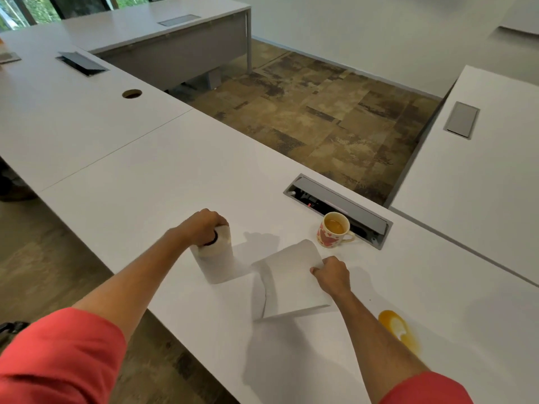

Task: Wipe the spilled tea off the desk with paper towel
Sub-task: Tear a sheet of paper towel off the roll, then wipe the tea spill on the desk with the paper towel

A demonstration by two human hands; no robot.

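**Sheet pulled, spill untouched**

I see the left hand (204, 225) gripping the top of the upright paper towel roll (214, 258) on the white desk (151, 176). Right of it, the right hand (331, 274) pinches a loose paper towel sheet (291, 284), lifted off the desk. Far right of that, a heart-patterned mug (334, 229) holds tea. The spilled tea (399, 330) sits near right, apart from the sheet.

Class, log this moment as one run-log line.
left hand: holds paper towel roll upright | right hand: pinches torn sheet | tea spill: unwiped | mug: upright
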